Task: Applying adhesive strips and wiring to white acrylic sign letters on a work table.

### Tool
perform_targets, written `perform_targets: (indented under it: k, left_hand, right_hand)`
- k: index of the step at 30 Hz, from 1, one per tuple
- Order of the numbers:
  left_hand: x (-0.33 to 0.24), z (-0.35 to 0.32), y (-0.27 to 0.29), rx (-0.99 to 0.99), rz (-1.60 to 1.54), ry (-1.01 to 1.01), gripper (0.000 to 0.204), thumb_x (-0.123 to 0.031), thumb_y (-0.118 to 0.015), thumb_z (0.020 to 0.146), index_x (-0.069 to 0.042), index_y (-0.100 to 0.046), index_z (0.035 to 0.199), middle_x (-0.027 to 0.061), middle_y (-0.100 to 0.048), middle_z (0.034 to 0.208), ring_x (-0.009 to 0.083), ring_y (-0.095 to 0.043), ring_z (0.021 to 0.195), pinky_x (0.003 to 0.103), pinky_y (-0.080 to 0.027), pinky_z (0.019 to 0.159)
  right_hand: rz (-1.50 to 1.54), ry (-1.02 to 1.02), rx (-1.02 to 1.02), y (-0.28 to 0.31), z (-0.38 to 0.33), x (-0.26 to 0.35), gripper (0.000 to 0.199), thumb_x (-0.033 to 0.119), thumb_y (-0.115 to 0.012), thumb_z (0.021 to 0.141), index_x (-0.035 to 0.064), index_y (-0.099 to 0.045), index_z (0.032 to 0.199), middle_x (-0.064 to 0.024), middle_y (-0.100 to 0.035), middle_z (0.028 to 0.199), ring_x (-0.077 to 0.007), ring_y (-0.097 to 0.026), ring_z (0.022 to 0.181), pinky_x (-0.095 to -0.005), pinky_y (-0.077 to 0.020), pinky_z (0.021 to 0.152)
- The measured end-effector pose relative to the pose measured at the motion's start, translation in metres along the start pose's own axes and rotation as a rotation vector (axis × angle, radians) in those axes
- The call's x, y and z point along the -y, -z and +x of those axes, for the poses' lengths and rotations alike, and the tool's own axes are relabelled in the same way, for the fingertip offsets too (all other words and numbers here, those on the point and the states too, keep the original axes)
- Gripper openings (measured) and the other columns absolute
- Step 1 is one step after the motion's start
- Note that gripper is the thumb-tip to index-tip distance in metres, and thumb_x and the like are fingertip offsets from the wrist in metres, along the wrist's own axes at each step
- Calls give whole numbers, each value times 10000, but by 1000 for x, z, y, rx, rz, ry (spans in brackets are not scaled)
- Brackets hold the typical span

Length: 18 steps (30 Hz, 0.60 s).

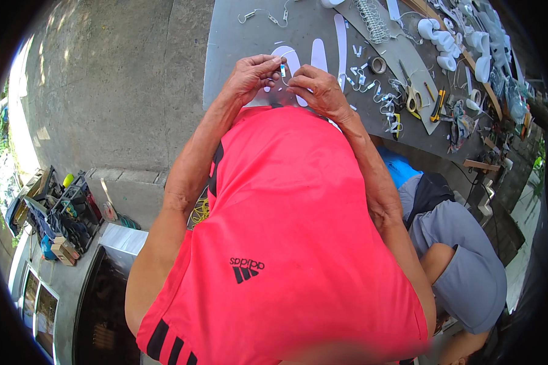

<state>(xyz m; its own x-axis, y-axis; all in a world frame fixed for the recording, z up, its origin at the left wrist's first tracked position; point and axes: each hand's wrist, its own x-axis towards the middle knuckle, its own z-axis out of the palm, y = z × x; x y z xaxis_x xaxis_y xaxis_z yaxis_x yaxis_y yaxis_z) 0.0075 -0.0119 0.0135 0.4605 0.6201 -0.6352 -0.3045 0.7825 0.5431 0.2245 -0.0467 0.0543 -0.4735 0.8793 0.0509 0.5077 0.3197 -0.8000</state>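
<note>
My left hand point(249, 76) is closed, with thumb and fingertips pinching a small white-and-blue LED module point(282, 70) that has a thin white wire. Close to its right, my right hand point(319, 91) is curled, its thumb and fingers pinching the wire's lower end. Both hands are above the near edge of the grey table point(237, 42). Under and beyond them lie flat white cut-out shapes, among them a tapered piece point(319, 56) and a long curved strip point(340, 39). A string of similar modules point(386, 100) lies to the right of my right hand.
On the right are a tape roll point(377, 65), scissors point(413, 97), a yellow-black utility knife point(438, 104) and white curled pieces point(446, 42). Another wired string point(265, 13) lies at the far edge. A person in grey point(463, 255) is at my right. Tools point(67, 207) are stacked at far left.
</note>
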Motion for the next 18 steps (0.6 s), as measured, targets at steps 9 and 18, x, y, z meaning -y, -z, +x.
perform_targets:
  k: [9, 18]
  left_hand:
    - [-3, -5, -4, -59, 125, -83, 227, -168, -743, 915, 0, -706, 1063, 61, -703, 890, 124, -673, 792, 256, -574, 702]
    - [-7, -9, -10, 9, 259, -156, 200, -159, -742, 909, 6, -704, 1015, 80, -720, 902, 141, -690, 777, 284, -583, 723]
  right_hand:
    - [-146, 42, 13, 0, 2, -4, 128, 173, -749, 837, 76, -709, 911, -65, -639, 896, -268, -644, 784, -370, -512, 690]
    - [259, -413, -85, 2, 14, 2, 253, 274, -757, 887, 26, -741, 937, -59, -713, 827, -136, -641, 715, -300, -510, 649]
